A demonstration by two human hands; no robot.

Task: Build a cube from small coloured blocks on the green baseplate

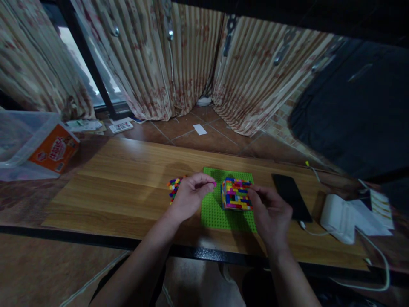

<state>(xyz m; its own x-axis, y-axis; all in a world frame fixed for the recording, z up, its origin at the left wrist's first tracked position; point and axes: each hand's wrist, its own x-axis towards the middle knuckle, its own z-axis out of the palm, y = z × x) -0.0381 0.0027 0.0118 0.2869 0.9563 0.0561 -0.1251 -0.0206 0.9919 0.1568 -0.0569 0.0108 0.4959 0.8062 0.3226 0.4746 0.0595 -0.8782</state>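
On the wooden table lies a green baseplate, and a block-shaped build of many-coloured toy bricks stands on it. My left hand is over the plate's left edge, pinching a small magenta brick between thumb and fingertips. Fingers of my right hand are closed together at the build's right side; whether a small piece is between them is hidden. A pile of loose coloured bricks lies left of the plate, partly covered by my left hand.
Right of the plate lie a black tablet-like slab and a white device with cables. A clear plastic bin with an orange label stands at far left. Striped curtains hang behind the wooden table.
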